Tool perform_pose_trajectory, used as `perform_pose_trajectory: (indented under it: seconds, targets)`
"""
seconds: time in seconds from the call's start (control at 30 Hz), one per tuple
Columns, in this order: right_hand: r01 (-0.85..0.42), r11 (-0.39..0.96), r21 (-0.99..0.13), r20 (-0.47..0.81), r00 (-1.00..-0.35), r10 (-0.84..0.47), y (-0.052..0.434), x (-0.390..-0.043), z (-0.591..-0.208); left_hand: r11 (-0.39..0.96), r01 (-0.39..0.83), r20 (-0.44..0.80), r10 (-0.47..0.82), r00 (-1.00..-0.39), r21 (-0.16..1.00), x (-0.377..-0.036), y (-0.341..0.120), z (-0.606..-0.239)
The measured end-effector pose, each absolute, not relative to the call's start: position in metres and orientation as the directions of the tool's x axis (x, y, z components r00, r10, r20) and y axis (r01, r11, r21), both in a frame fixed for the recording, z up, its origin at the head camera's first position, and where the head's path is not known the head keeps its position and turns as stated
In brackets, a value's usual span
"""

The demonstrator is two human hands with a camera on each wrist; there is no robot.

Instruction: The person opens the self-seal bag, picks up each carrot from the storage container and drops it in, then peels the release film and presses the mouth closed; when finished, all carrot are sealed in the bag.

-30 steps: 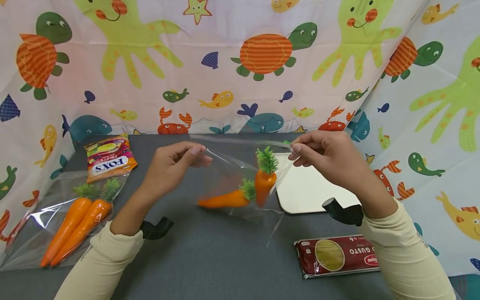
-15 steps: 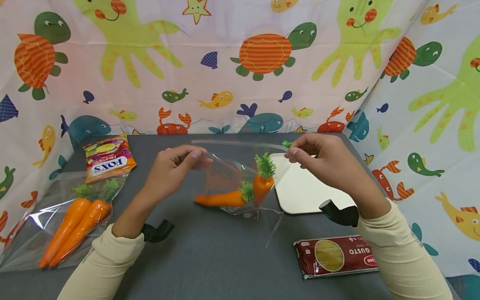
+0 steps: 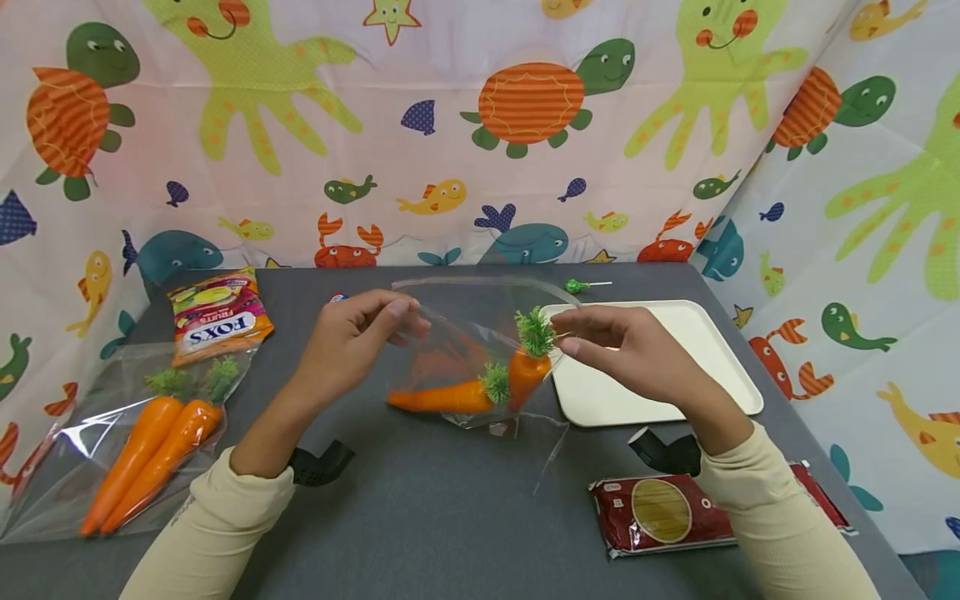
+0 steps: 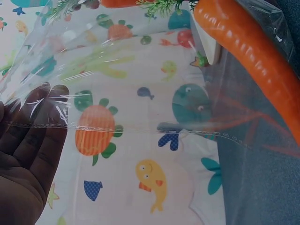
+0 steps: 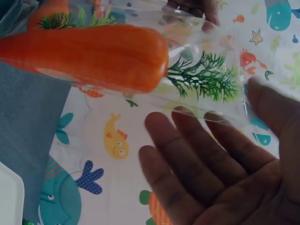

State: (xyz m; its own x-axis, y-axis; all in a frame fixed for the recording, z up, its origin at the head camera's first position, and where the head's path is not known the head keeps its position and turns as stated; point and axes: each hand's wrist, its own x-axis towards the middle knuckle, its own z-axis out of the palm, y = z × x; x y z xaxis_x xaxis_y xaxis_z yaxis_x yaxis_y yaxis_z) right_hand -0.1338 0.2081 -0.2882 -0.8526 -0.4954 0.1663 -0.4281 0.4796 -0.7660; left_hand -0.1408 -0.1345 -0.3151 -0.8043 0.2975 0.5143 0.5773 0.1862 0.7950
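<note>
fingertips of the left hand point(image 3: 352, 333) and right hand point(image 3: 622, 350) pinch the flimsy, slippery clear bag point(image 3: 465, 350) by its rim; carrots point(image 3: 480, 387) weigh it down.

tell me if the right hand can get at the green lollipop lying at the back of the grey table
Probably yes: the right hand hovers over the cream tray, and the green lollipop lies just beyond with nothing between; it would have to release the clear plastic bag first.

Bare table point(image 3: 420, 508) lies open in front; tray point(image 3: 720, 333) and spaghetti pack point(image 3: 660, 512) probably crowd the right.
</note>
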Motion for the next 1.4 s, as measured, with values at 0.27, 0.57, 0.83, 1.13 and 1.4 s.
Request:
perform_pose_trajectory:
  seconds: [0.27, 0.57, 0.83, 1.13, 1.4]
  targets:
    - [-0.544, 0.394, -0.741, 0.288, -0.787, -0.545, 0.211, -0.135, -0.294, 0.173, 0.581, 0.523, 0.288, -0.802, 0.795, -0.140, -0.135, -0.316]
    - [-0.594, 0.458, -0.661, 0.392, -0.795, -0.463, 0.210, -0.134, -0.287, 0.165, 0.583, 0.528, 0.283, -0.801, 0.796, -0.139, -0.138, -0.314]
    - [-0.617, 0.452, -0.644, 0.450, -0.784, -0.428, 0.200, -0.126, -0.272, 0.169, 0.595, 0.538, 0.288, -0.792, 0.785, -0.137, -0.138, -0.313]
    - [-0.568, 0.452, -0.688, 0.423, -0.819, -0.386, 0.190, -0.117, -0.262, 0.182, 0.595, 0.541, 0.274, -0.795, 0.783, -0.135, -0.134, -0.316]
    - [-0.559, 0.418, -0.716, 0.457, -0.828, -0.323, 0.196, -0.115, -0.258, 0.167, 0.665, 0.625, 0.235, -0.744, 0.728, -0.134, -0.134, -0.314]
